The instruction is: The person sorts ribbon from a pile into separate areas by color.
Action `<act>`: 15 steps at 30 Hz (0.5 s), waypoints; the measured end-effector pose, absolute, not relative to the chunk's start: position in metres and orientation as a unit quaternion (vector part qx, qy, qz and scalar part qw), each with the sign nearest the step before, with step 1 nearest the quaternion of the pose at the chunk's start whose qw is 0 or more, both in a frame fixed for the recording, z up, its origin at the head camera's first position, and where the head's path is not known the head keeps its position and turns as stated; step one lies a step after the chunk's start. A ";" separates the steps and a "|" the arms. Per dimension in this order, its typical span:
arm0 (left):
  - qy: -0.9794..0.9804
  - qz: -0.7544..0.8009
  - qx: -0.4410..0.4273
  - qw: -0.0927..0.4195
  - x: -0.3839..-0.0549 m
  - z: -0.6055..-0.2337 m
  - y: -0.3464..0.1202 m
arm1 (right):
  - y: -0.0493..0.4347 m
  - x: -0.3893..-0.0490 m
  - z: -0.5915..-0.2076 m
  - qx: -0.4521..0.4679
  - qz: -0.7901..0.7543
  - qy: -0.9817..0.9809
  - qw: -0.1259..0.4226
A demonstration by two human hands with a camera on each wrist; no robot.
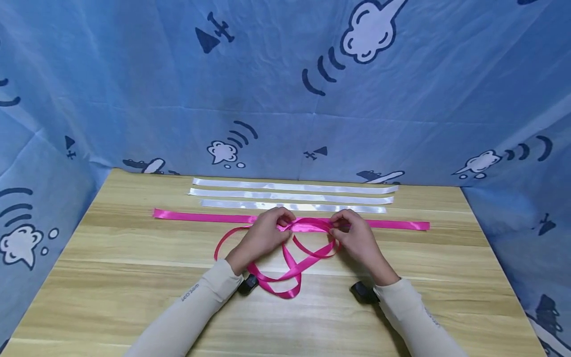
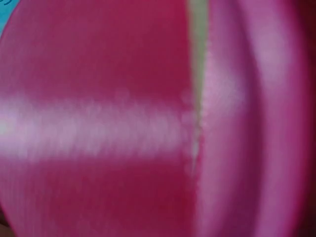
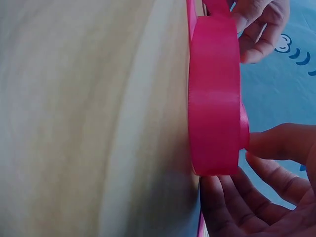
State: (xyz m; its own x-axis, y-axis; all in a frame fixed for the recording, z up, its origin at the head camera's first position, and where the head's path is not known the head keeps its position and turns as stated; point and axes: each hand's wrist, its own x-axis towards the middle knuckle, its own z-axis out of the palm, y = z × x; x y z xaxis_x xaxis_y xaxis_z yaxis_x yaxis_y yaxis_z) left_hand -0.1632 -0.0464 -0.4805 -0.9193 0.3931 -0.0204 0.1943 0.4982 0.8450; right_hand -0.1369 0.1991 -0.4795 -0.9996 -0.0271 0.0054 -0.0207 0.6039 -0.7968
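A long loose pink satin ribbon [image 1: 287,294] lies in overlapping loops between and below both hands. My left hand [image 1: 266,232] pinches a part of it between thumb and fingers. My right hand [image 1: 357,239] pinches the ribbon a short way to the right. In the right wrist view, the ribbon [image 3: 215,94] curves broadly between the hands, held at its edge by thumb and forefinger. Ribbon [image 2: 98,128] fills the left wrist view, hiding the left fingers. Behind the hands, a flat pink ribbon strip [image 1: 399,225] stretches across the table.
Three white ribbon strips [image 1: 290,196] lie parallel behind the pink strip. Everything rests on a wood-grain table [image 1: 134,277]. A blue printed cloth [image 1: 267,89] hangs behind the table and at its sides. Black wrist cameras [image 1: 363,293] sit beneath the forearms.
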 end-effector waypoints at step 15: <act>0.854 0.469 0.167 0.151 -0.156 -0.479 -0.052 | 0.197 -0.131 -0.479 -0.014 -0.424 0.905 0.034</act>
State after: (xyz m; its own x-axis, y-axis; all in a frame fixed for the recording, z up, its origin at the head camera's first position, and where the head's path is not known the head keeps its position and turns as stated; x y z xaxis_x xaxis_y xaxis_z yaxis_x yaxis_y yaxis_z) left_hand -0.1558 -0.0524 -0.4791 -0.8985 0.4271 -0.1016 0.1436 0.5046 0.8513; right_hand -0.1306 0.1970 -0.4791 -0.9972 -0.0550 -0.0503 0.0036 0.6393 -0.7690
